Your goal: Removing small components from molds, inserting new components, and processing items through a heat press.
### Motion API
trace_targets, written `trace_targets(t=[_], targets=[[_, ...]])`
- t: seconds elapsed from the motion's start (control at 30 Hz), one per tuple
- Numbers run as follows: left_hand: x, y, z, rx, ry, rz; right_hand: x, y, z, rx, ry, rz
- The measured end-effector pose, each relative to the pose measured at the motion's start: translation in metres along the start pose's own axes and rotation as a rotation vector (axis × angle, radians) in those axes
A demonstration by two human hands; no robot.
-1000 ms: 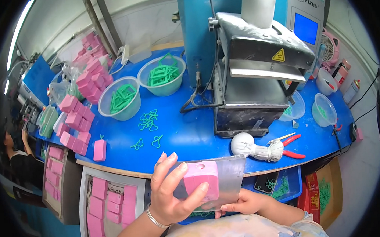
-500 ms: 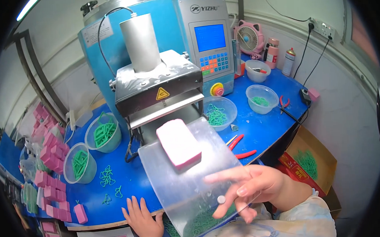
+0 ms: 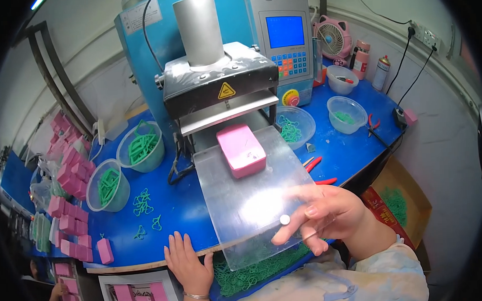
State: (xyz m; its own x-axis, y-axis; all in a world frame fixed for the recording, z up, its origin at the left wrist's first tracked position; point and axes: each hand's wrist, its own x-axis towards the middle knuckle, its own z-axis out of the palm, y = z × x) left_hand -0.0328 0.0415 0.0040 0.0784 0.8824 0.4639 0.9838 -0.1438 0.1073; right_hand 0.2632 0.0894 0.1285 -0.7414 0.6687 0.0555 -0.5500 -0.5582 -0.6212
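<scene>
A clear flat plate (image 3: 227, 205) juts out toward me from under the black press head (image 3: 222, 78). On its far part lies a pink rounded block (image 3: 243, 150). My right hand (image 3: 322, 214) grips the plate's near right corner by a small white knob (image 3: 284, 219), fingers partly seen through the plate. Glare covers the plate near my index finger. My left hand (image 3: 189, 268) rests flat with fingers stretched on the blue table's front edge, holding nothing. Beside it are loose green bent-wire pieces (image 3: 142, 202). Under the plate, a blue tray holds many green pieces (image 3: 257, 271).
Tubs of green pieces stand left (image 3: 108, 186) and right (image 3: 347, 115) of the blue machine (image 3: 134, 53). Red-handled pliers (image 3: 320, 171) lie right of the plate. Pink blocks (image 3: 72, 168) are piled at far left. A cardboard box (image 3: 415, 196) sits at lower right. Another person's hand (image 3: 58, 293) shows at lower left.
The plate with the pink block has slid away from me toward the press, and my right hand has moved with it. My left hand stays on the table edge. The view has shifted slightly.
</scene>
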Motion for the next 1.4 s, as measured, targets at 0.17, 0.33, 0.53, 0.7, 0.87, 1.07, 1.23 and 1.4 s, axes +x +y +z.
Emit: trace_targets(t=[0.17,0.33,0.53,0.7,0.87,1.07,1.23,1.4], targets=[[0.002,0.0,0.002,0.022,0.006,0.015,0.016,-0.007,-0.019,0.062,-0.008,-0.073],[0.001,-0.002,0.005,0.036,0.026,0.024,0.041,-0.009,-0.005,-0.095,0.331,-0.254],[0.001,-0.002,0.007,0.028,0.033,0.041,0.039,-0.001,-0.025,-0.478,0.359,-0.252],[0.0,-0.003,0.007,0.033,0.011,0.025,0.032,-0.013,-0.029,-0.907,0.583,-0.31],[-0.003,-0.004,0.006,0.07,0.025,0.023,0.045,-0.093,-0.082,-1.917,0.935,-0.859],[-0.002,-0.002,0.005,0.092,0.001,0.021,0.08,-0.15,-0.146,-2.35,1.097,-0.497],[-0.002,-0.001,0.006,0.098,-0.027,0.018,0.1,-0.161,-0.164,-2.492,1.136,-0.394],[0.005,0.001,0.012,0.132,0.049,0.05,0.091,-0.184,-0.168,-2.436,1.074,-0.601]])
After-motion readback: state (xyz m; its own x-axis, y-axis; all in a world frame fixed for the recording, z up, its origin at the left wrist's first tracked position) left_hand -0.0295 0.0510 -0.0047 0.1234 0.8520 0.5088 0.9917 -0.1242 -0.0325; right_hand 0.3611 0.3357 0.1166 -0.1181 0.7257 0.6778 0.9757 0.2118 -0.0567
